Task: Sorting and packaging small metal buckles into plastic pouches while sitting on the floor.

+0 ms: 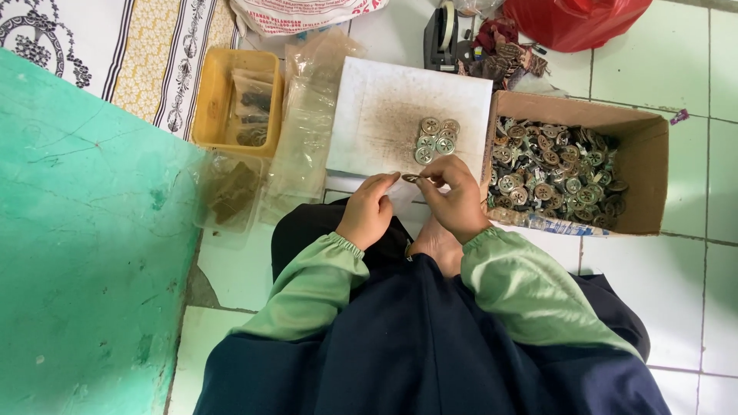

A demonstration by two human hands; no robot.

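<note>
Small round button (410, 177) between both hands' fingertips (396, 179)

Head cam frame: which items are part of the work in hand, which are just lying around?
In use:
- left hand and right hand, pinching one small round metal piece between them
- small stack of round pieces on the white board
- cardboard box full of the same pieces

Lying about:
- yellow tray
- clear plastic bags
- tape dispenser
- red bag
</note>
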